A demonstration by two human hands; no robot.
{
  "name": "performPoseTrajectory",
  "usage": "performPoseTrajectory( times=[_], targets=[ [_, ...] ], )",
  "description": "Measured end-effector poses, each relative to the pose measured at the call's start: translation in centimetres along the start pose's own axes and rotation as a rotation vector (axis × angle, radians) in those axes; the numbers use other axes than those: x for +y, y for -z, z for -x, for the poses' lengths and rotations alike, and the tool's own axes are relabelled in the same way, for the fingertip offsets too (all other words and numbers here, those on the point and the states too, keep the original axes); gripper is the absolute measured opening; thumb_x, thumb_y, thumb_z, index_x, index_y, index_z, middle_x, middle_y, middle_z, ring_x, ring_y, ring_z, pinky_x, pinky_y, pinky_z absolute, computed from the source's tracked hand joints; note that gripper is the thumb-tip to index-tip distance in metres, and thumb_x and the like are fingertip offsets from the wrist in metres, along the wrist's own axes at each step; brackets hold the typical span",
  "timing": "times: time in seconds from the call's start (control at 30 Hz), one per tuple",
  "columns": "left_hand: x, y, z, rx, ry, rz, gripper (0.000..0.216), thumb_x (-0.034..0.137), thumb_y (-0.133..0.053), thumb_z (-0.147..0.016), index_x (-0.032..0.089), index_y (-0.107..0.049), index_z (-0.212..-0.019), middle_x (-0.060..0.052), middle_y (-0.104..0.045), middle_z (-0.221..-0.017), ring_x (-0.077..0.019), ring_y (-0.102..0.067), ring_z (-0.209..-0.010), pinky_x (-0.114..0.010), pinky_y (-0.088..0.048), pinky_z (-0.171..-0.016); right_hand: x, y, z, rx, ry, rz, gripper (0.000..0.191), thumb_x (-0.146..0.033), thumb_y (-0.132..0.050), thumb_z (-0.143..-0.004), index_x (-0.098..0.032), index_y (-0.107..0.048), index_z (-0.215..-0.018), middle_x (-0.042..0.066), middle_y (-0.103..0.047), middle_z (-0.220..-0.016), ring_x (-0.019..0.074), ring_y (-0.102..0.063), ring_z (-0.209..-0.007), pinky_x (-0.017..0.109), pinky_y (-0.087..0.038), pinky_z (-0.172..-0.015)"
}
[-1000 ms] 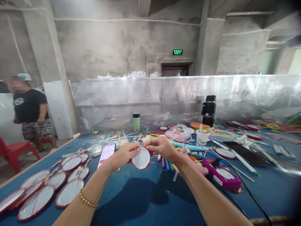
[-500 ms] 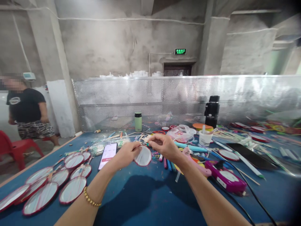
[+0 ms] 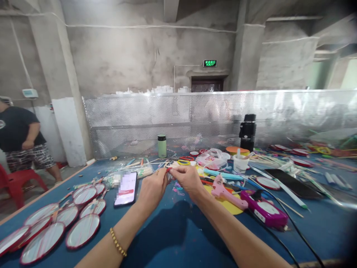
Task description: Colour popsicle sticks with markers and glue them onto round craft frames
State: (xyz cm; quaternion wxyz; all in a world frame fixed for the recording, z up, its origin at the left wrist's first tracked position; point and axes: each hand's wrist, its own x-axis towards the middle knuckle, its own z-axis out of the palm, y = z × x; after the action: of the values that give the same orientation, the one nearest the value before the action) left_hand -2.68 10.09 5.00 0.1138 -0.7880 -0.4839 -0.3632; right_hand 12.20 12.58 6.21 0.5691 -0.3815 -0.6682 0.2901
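Observation:
My left hand (image 3: pixel 152 188) and my right hand (image 3: pixel 188 178) meet above the blue table (image 3: pixel 173 238), fingertips pinched together on a small red-edged piece (image 3: pixel 169 170). Most of that piece is hidden by my fingers. A gold bracelet (image 3: pixel 117 242) sits on my left wrist. A phone (image 3: pixel 126 188) lies just left of my left hand. Right of my right hand a pink glue gun (image 3: pixel 223 192) rests on a yellow disc (image 3: pixel 234 207).
Several red-rimmed oval discs (image 3: pixel 83 230) lie at the table's left. A purple device (image 3: pixel 264 212) with a black cable, a white cup (image 3: pixel 240 162), a green bottle (image 3: pixel 161 146), a black flask (image 3: pixel 247 130) and a perforated metal screen (image 3: pixel 195 115) stand beyond. A person (image 3: pixel 19 141) stands by a red chair (image 3: pixel 13 182).
The red-rimmed oval that faced me between my hands no longer shows its face. My hands have closed together and moved slightly forward. The person at left has stepped further left.

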Motion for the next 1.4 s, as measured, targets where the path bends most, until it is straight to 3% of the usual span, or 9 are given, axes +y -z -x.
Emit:
performPoseTrajectory(
  times=[0.43,0.67,0.83,1.03,1.4],
  targets=[
    [-1.1,-0.3,-0.3,0.098,-0.102,0.095,0.031,0.019,-0.042,-0.100,0.018,-0.057,-0.126,-0.013,-0.070,-0.115,-0.0239,-0.070,-0.099,-0.035,-0.055,-0.083,-1.8,0.5,0.7,0.034,0.036,0.073,0.021,-0.035,-0.058,-0.071,-0.017,-0.063,-0.062,-0.003,-0.052,-0.054,0.0107,-0.043,-0.052,0.023,-0.034,-0.050],
    [-1.2,-0.2,-0.3,0.129,-0.126,0.083,0.033,0.018,-0.043,-0.099,0.016,-0.062,-0.125,-0.014,-0.072,-0.107,-0.0253,-0.071,-0.091,-0.037,-0.057,-0.077,-1.8,0.6,0.8,-0.001,0.031,0.085,0.021,-0.036,-0.055,-0.074,-0.017,-0.061,-0.066,-0.005,-0.045,-0.044,0.0098,-0.040,-0.043,0.022,-0.031,-0.044],
    [-1.1,0.0,-0.5,0.070,-0.068,0.235,0.036,0.017,-0.048,-0.096,0.018,-0.061,-0.130,-0.012,-0.073,-0.110,-0.0250,-0.070,-0.097,-0.037,-0.054,-0.084,-1.9,0.7,0.9,-0.025,0.023,0.099,0.022,-0.037,-0.055,-0.076,-0.018,-0.060,-0.068,-0.006,-0.045,-0.043,0.0096,-0.040,-0.040,0.022,-0.031,-0.043],
    [-1.3,0.4,-1.0,0.053,-0.050,0.443,0.041,0.004,-0.055,-0.084,0.022,-0.071,-0.117,-0.003,-0.077,-0.096,-0.0180,-0.069,-0.085,-0.027,-0.052,-0.075,-2.1,0.8,0.9,-0.051,0.023,0.136,0.022,-0.036,-0.055,-0.076,-0.018,-0.058,-0.064,-0.005,-0.047,-0.043,0.0095,-0.041,-0.040,0.022,-0.031,-0.042],
    [-1.5,-0.3,-0.7,0.124,-0.052,0.366,0.033,0.005,-0.055,-0.088,0.020,-0.071,-0.111,-0.003,-0.076,-0.091,-0.0168,-0.070,-0.083,-0.025,-0.053,-0.074,-1.8,0.7,0.8,-0.011,-0.010,0.120,0.022,-0.037,-0.056,-0.072,-0.018,-0.057,-0.061,-0.005,-0.046,-0.044,0.0088,-0.040,-0.040,0.022,-0.030,-0.042]
  ],
)
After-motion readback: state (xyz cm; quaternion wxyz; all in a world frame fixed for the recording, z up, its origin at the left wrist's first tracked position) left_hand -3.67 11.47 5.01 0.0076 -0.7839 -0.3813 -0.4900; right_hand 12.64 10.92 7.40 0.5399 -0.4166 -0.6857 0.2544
